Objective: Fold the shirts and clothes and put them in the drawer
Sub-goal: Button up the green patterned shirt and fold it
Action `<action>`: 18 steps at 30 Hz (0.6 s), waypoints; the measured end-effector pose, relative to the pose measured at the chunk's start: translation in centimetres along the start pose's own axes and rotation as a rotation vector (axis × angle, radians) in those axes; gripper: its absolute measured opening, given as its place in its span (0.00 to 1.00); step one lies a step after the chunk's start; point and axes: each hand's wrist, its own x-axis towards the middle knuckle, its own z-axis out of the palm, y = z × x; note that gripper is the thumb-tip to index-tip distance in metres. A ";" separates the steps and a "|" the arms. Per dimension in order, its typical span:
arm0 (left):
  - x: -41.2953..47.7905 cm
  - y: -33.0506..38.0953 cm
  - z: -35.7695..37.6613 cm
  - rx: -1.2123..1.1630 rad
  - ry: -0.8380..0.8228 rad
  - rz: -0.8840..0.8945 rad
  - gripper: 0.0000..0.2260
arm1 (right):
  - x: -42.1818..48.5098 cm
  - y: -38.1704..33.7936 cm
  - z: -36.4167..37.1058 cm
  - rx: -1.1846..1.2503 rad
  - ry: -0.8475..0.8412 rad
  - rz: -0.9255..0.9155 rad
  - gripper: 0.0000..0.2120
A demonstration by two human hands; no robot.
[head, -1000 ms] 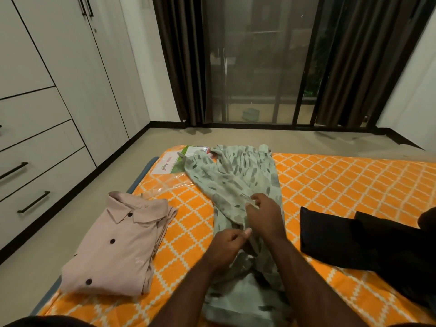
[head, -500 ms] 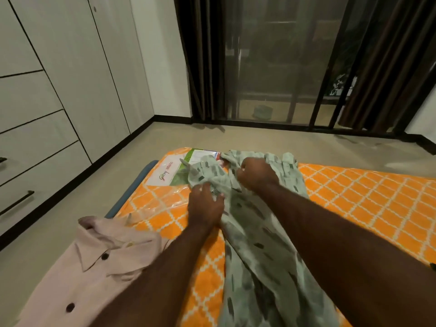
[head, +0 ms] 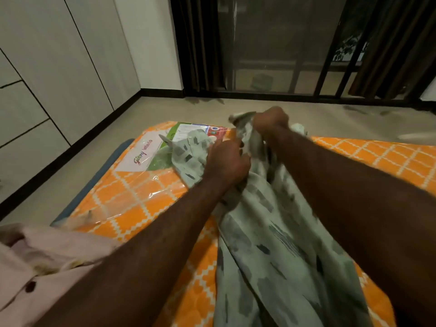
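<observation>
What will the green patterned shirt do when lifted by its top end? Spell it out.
Probably floppy: the green shirt bunches into soft folds where the left hand and right hand grip it. Likely light, since thin cloth drapes flat over the mattress. It would likely hang and trail, not keep its shape.

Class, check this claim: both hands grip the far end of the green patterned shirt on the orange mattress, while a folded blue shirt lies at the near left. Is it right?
Not quite. The head view shows the left hand and right hand gripping the far end of the green patterned shirt on the orange mattress, but the shirt at the near left is a pink shirt, not blue.
</observation>
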 end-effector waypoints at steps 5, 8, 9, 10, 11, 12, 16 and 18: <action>-3.6 2.1 -1.2 -0.057 0.107 -0.027 0.23 | 0.0 5.5 -5.0 0.182 -0.132 0.181 0.17; -8.7 2.1 -2.6 -0.069 0.163 -0.253 0.28 | -3.5 7.0 -5.9 -0.005 -0.083 0.096 0.20; -10.6 1.8 -3.0 -0.084 0.157 -0.367 0.28 | -5.4 7.0 -6.2 -0.077 -0.055 0.021 0.20; -12.5 1.6 -3.3 -0.115 0.139 -0.473 0.27 | -7.5 7.1 -6.5 -0.104 -0.071 -0.046 0.19; -14.4 1.5 -3.5 -0.161 0.112 -0.553 0.24 | -9.6 7.2 -6.8 -0.113 -0.125 -0.085 0.19; -16.4 1.7 -3.8 -0.202 0.081 -0.596 0.21 | -12.2 7.5 -7.2 -0.123 -0.186 -0.102 0.19; -21.6 3.9 -4.2 -0.158 -0.062 -0.475 0.14 | -20.4 9.7 -8.5 -0.183 -0.351 -0.118 0.27; -22.9 5.4 -4.4 -0.069 -0.103 -0.365 0.15 | -23.1 10.7 -9.0 -0.177 -0.391 -0.102 0.33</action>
